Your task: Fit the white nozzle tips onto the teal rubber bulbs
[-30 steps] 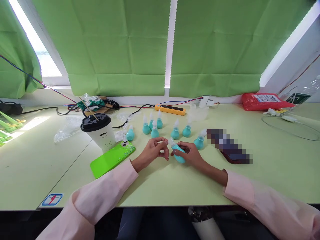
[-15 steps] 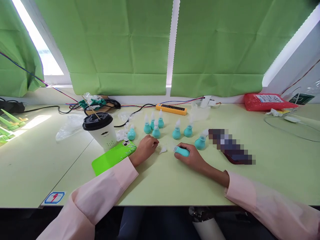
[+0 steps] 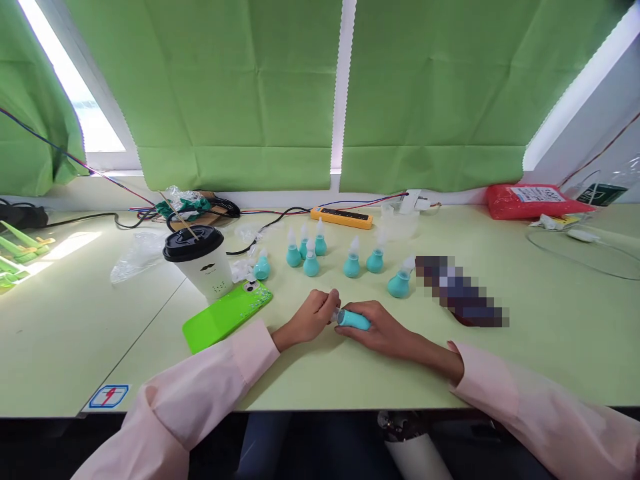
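Note:
My right hand (image 3: 376, 327) is wrapped round a teal rubber bulb (image 3: 355, 320) lying on its side, its clear collar pointing left. The closed fingers of my left hand (image 3: 311, 317) pinch a small translucent tip (image 3: 335, 315) at the bulb's collar; whether the two parts touch is too small to tell. Behind my hands stand several teal bulbs with clear nozzles, among them one in the middle (image 3: 351, 265). Another bulb (image 3: 399, 285) leans to the right, beside a blurred dark phone (image 3: 465, 297).
A green phone case (image 3: 225, 317) lies left of my left hand, with a lidded paper cup (image 3: 207, 270) behind it. Farther back are an orange power strip (image 3: 341, 218), cables and crumpled plastic (image 3: 137, 257). A red package (image 3: 533, 202) sits at the back right.
My left hand has moved right and nearer to me, and the small white piece has left the table and is now in its fingers. My right hand has brought the bulb left and nearer.

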Demonstrator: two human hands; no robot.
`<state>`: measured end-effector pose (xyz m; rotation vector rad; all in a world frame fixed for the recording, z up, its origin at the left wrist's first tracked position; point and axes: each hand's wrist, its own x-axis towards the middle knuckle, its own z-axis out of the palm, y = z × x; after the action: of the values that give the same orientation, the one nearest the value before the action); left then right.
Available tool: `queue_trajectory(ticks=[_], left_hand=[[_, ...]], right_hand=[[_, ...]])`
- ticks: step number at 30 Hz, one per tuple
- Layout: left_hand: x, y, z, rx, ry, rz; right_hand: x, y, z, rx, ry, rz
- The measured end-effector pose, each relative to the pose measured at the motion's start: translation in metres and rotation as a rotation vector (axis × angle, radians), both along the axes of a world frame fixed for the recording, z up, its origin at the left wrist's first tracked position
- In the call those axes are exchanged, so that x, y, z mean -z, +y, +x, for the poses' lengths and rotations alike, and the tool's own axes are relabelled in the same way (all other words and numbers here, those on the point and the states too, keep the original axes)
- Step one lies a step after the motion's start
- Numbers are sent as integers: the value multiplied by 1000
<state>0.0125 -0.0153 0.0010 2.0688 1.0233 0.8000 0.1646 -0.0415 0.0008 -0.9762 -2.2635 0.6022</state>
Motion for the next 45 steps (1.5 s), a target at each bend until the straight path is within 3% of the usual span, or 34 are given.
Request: queue_trajectory(ticks=[4, 6, 8, 11, 14, 20, 29, 33, 39, 41, 45], left_hand=[[1, 12, -6, 236, -214, -472], [-4, 20, -12, 235, -271, -583], [-12, 29, -21, 54, -273, -432], [-22, 38, -34, -253, -6, 40], [-22, 43, -42, -338, 332, 290], [-8, 49, -41, -163, 533, 299], [0, 54, -37, -169, 513, 354], [-1, 54, -36, -237, 505, 380], [-11, 61, -34, -583, 301, 508], [-11, 66, -33, -602, 252, 516], [-5, 76, -29, -508, 232, 406]], right_hand=[[-8, -1, 3, -121, 0, 15], [-11, 0, 5, -92, 39, 26], [-13, 4, 7, -12, 102, 11], [-11, 13, 12, 120, 150, 13], [-4, 24, 15, 220, 121, 32], [14, 40, 16, 310, 188, -9], [17, 39, 15, 340, 175, -21], [19, 41, 16, 365, 189, 6], [21, 43, 17, 444, 108, 70], [21, 42, 17, 479, 98, 75], [21, 41, 16, 498, 93, 110]])
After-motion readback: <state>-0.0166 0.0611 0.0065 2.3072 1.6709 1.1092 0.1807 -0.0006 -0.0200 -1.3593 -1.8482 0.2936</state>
